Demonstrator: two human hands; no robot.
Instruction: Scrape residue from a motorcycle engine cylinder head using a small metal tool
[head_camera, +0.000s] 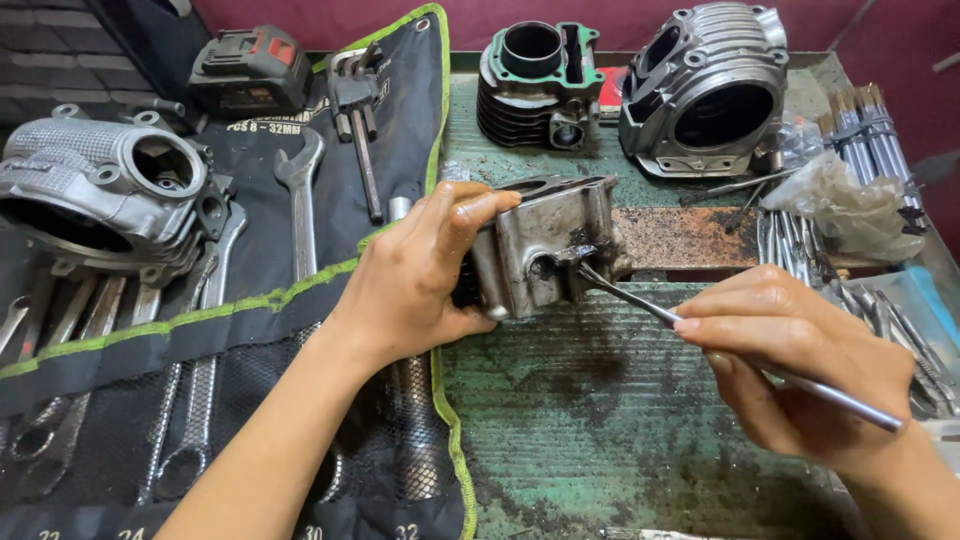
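Gripping a grimy engine cylinder block (545, 245) with the left hand (415, 275), fingers curled over its top edge and thumb underneath, tilting it on its side just above the worn green workbench (600, 420). Pinching a slim metal brush handle (740, 355) in the right hand (795, 360), fingers closed around the shaft, pressing the blackened tip against a greasy port on the block's facing side. Resting the left forearm across a black tool roll (250, 320) edged in green, spread over the bench's left half. Lying in the roll's mesh pockets: a row of combination wrenches (185, 400), and higher up a single open-end wrench (300, 190) beside a metal puller tool (357, 110). Sitting on the roll's far left: a silver cylinder head (100, 195), touching the wrench ends. Standing at the back of the bench, well apart from the hands: a dark finned cylinder (535, 85) with a green gasket on top, and just beside it a second silver cylinder head (710, 90). Showing between them and the held block: a rusty flat plate (690, 235). Lying at the right edge: a bundle of metal-handled brushes (865, 135) and a crumpled plastic bag (840, 205). Sitting at the upper left: a black and red power-tool battery (250, 70).
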